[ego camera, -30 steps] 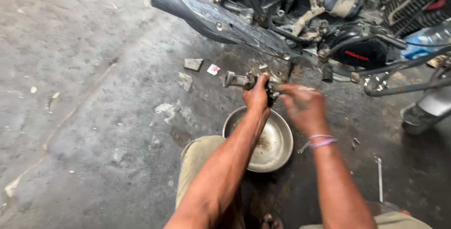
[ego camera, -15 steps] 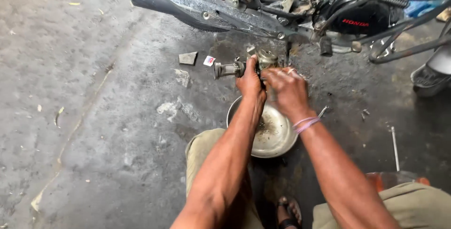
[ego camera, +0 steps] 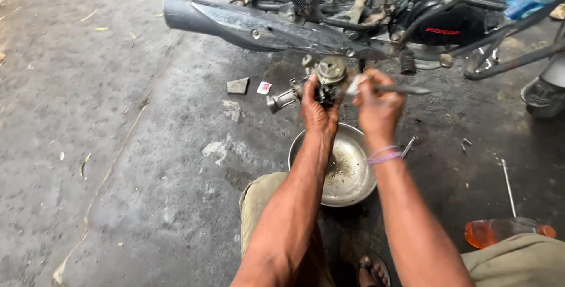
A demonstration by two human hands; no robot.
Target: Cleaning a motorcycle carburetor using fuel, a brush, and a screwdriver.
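Both hands are held up together in front of the motorcycle, above a metal bowl [ego camera: 347, 169] that sits on the concrete floor [ego camera: 118, 146]. By the left hand [ego camera: 318, 107] a small grimy carburettor [ego camera: 321, 81] is clasped, the fingers wrapped around its body; its round cap is seen above the knuckles and a short tube is seen sticking out to the left. By the right hand [ego camera: 379, 104] a slim screwdriver [ego camera: 400, 90] is gripped in a closed fist, its shaft lying roughly level and pointing to the right, away from the carburettor. The two hands are just beside each other, whether touching cannot be told. A purple band [ego camera: 382, 156] is worn on the right wrist. Behind the hands the long grey exhaust pipe [ego camera: 253, 25] of the motorcycle is seen running across the view, with the dark engine [ego camera: 447, 25] to its right. A flat scrap of material [ego camera: 238, 85] and a small white-and-red scrap [ego camera: 264, 87] lie on the floor to the left. An orange plastic bottle [ego camera: 506, 231] lies at the lower right, near a thin metal rod [ego camera: 509, 187].
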